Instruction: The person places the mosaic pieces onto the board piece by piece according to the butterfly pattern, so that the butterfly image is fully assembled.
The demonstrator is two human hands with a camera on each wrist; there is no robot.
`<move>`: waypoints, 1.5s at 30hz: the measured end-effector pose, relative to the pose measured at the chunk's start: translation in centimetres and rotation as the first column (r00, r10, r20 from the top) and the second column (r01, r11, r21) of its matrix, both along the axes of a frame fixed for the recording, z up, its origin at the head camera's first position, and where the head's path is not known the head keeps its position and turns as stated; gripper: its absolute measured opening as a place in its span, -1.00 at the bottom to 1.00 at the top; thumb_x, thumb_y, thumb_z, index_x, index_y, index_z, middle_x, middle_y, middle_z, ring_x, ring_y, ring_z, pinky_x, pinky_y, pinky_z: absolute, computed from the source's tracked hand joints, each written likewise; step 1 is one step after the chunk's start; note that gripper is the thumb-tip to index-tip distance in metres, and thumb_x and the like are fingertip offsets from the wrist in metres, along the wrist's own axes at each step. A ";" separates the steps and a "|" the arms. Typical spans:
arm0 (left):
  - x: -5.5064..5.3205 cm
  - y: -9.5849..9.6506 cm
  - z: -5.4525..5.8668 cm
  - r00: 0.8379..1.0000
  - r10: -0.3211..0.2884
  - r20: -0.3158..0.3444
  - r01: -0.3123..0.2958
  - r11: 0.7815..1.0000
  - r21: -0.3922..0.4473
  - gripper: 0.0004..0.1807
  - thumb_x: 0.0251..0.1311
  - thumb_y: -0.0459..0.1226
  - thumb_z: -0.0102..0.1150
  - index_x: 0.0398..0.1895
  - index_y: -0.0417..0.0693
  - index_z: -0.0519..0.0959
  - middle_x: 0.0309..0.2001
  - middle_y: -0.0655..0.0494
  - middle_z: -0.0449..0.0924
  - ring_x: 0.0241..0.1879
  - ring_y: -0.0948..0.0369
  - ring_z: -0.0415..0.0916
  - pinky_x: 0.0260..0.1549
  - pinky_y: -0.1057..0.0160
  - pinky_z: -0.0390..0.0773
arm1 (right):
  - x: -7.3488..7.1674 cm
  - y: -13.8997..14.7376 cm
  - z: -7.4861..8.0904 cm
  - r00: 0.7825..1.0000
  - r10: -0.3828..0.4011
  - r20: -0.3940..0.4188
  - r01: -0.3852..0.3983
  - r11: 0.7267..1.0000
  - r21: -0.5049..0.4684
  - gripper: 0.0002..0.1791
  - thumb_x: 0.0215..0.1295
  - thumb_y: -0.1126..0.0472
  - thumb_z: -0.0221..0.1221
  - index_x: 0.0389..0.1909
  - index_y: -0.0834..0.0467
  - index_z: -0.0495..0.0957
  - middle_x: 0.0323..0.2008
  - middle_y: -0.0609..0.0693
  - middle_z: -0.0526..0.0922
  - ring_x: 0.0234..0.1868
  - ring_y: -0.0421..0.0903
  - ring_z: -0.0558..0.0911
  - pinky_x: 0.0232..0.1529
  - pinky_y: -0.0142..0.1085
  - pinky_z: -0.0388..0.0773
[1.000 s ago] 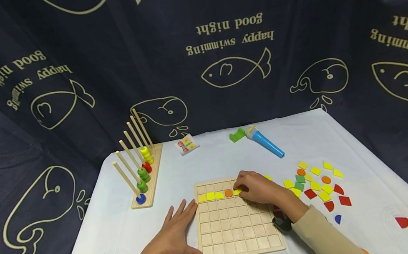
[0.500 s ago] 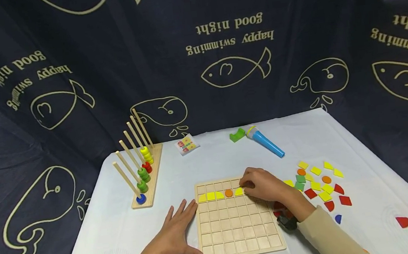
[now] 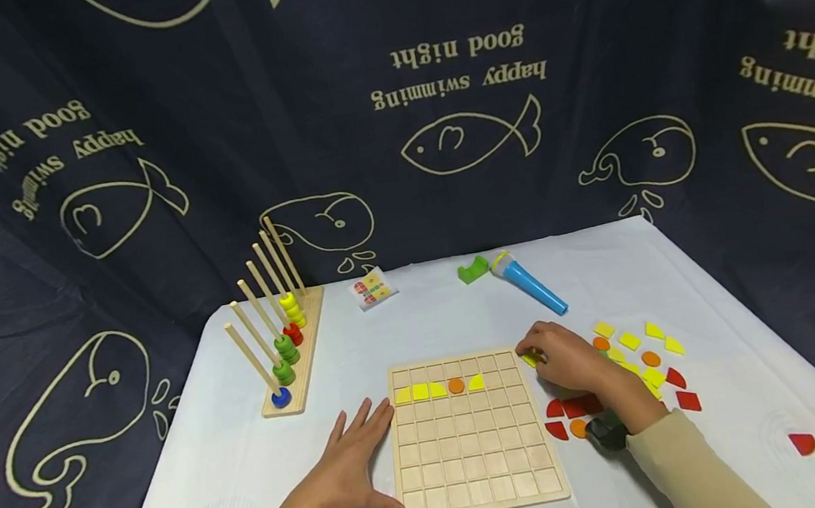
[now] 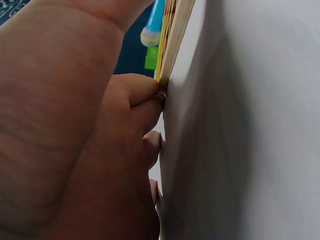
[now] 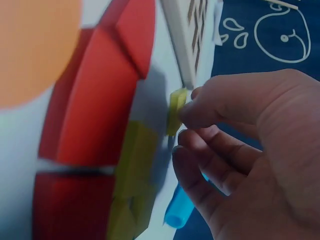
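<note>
Wooden board (image 3: 481, 447) — gridded, 5 flat tiles (image 3: 420, 392)

head view from above, facing forward-down, wrist views low, close, all sharing the board (image 3: 473, 448)

Dark navy cloth (image 3: 326, 70) hangs before me across the upper frame and down both sides, creased at the left edge and paler with sheen at upper right. Cream-line fish (image 3: 466, 142) and whales (image 3: 645, 151) mark it; the lettering (image 3: 462, 66) at upper centre, "good night" and "happy swimming", reads upside down to me. My table (image 3: 445, 317), white-covered, occupies the lower centre, softly lit, with faint creases at lower left.
</note>
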State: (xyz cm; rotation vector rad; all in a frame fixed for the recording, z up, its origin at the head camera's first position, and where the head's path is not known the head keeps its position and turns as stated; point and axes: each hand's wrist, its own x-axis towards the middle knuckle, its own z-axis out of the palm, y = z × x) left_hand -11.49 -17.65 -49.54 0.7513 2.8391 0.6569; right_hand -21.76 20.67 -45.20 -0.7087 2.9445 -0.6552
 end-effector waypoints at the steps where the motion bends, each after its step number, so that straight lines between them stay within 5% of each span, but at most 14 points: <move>1: 0.0 0.0 0.0 1.000 0.000 0.000 0.000 1.000 -0.001 0.60 -0.74 0.53 0.30 0.53 -0.01 -0.03 0.51 0.13 -0.09 0.48 0.02 -0.29 0.36 -0.15 -0.35 | 0.0 0.1 -0.1 1.000 -0.014 0.012 0.014 1.000 0.007 -0.67 0.05 0.43 0.26 -0.12 0.18 0.69 -0.18 -0.02 0.56 -0.18 -0.06 0.51 -0.02 -0.09 0.55; 17: 0.0 0.0 0.0 1.000 0.005 0.012 -0.005 1.000 0.005 0.59 -0.74 0.52 0.31 0.53 0.00 -0.02 0.51 0.15 -0.09 0.48 0.03 -0.30 0.36 -0.13 -0.37 | -0.1 0.8 0.0 0.993 -0.095 0.075 0.096 0.995 -0.018 -0.67 0.07 0.27 0.32 -0.08 0.17 0.68 -0.21 -0.07 0.57 -0.20 -0.08 0.48 -0.01 -0.09 0.52; 34: -0.1 0.1 0.2 1.000 0.003 0.016 -0.003 1.000 0.011 0.60 -0.75 0.51 0.33 0.53 -0.01 -0.02 0.51 0.12 -0.09 0.48 0.02 -0.30 0.36 -0.15 -0.37 | 1.0 -3.4 0.2 0.991 0.135 0.001 -0.135 0.988 -0.078 -0.71 0.07 0.38 0.26 -0.13 0.20 0.69 -0.27 -0.09 0.55 -0.29 -0.17 0.49 -0.22 -0.27 0.55; 45: -0.2 0.0 0.1 1.000 0.008 0.016 -0.008 1.000 0.009 0.61 -0.77 0.51 0.34 0.53 0.00 -0.03 0.51 0.14 -0.10 0.48 0.03 -0.31 0.36 -0.14 -0.38 | 1.1 -5.1 0.2 0.990 0.142 0.005 -0.142 0.989 -0.043 -0.73 0.05 0.33 0.30 -0.16 0.17 0.70 -0.29 -0.09 0.57 -0.30 -0.16 0.50 -0.22 -0.26 0.54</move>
